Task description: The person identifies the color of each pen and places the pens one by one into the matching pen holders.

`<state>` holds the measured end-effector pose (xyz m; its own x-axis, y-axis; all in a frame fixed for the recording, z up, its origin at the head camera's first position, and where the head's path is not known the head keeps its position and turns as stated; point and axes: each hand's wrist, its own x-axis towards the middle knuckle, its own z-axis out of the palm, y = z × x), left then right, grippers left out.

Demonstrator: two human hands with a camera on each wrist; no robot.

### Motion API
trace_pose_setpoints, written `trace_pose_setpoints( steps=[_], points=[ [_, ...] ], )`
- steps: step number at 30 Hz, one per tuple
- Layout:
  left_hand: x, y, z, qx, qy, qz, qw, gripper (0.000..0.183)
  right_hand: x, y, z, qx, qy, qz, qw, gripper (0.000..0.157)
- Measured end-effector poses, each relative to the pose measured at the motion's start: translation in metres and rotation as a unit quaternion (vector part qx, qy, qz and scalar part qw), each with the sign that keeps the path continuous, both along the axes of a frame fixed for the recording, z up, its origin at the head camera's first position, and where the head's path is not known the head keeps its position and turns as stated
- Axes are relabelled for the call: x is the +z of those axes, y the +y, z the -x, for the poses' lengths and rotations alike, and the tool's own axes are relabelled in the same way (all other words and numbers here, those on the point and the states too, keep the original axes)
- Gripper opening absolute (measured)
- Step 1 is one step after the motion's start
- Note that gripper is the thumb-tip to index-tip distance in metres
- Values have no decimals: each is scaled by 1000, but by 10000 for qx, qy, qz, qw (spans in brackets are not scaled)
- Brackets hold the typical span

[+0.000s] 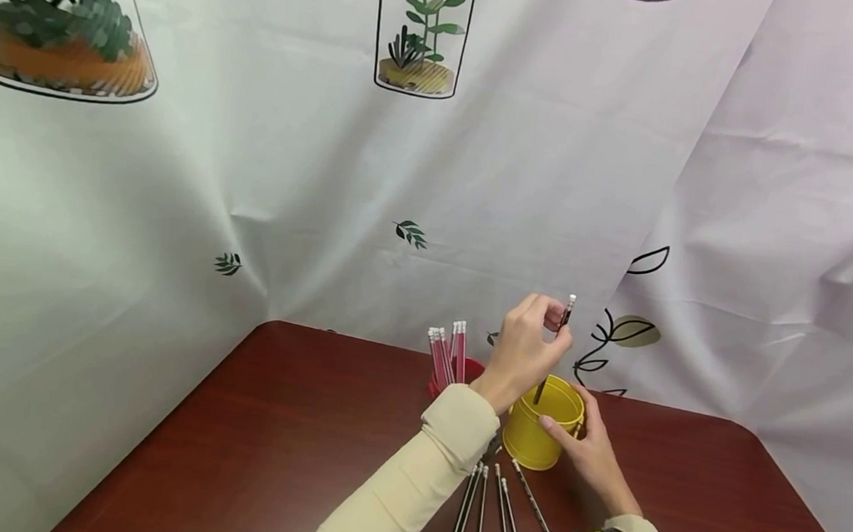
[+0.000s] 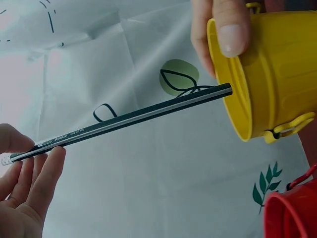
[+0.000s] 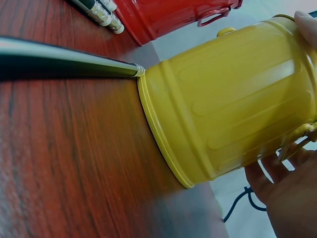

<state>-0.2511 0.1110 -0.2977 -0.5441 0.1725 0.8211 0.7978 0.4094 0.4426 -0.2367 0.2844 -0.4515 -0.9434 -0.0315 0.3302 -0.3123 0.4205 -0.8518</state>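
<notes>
My left hand (image 1: 528,345) pinches a dark pencil (image 2: 148,115) near its white eraser end, between thumb and fingers. The pencil slants down, its lower end at the mouth of a yellow bucket (image 1: 530,443). My right hand (image 1: 596,453) grips that bucket by its rim from the right side, thumb over the edge in the left wrist view. Upright on the table, the bucket has small side loops. Several dark pencils with white erasers (image 1: 482,504) lie in front of it; in the right wrist view the eraser of one pencil (image 3: 94,63) meets the bucket's base.
Just left of the yellow bucket stands a red bucket (image 3: 166,20), holding several pink pencils (image 1: 438,352) with white ends up. The reddish-brown table (image 1: 323,433) ends close behind both buckets, where a white printed cloth (image 1: 311,207) hangs.
</notes>
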Motion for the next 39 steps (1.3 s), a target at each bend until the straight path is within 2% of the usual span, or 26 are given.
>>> trace_pose_setpoints(
  steps=[8, 13, 30, 33, 36, 39],
  points=[
    [-12, -3, 2, 88, -41, 232, 9997, 10, -2, 0, 2, 23, 71, 77, 9999, 70],
    [-21, -3, 0, 117, -203, 465, 9986, 10, -3, 0, 1, 54, 82, 102, 9999, 70],
    [-69, -3, 2, -16, -733, 955, 9927, 9, -2, 0, 2, 97, 190, 78, 9997, 71],
    [-76, -4, 1, -9, -820, 1020, 9914, 9, 10, -6, -6, 90, 120, 28, 9999, 70],
    [-83, -4, 2, -30, -891, 997, 9910, 10, 12, -7, -7, 115, 78, 42, 9999, 70],
    [-87, -3, 3, -51, -899, 913, 9917, 11, 3, -2, -1, 115, 97, 46, 9999, 70]
  ],
)
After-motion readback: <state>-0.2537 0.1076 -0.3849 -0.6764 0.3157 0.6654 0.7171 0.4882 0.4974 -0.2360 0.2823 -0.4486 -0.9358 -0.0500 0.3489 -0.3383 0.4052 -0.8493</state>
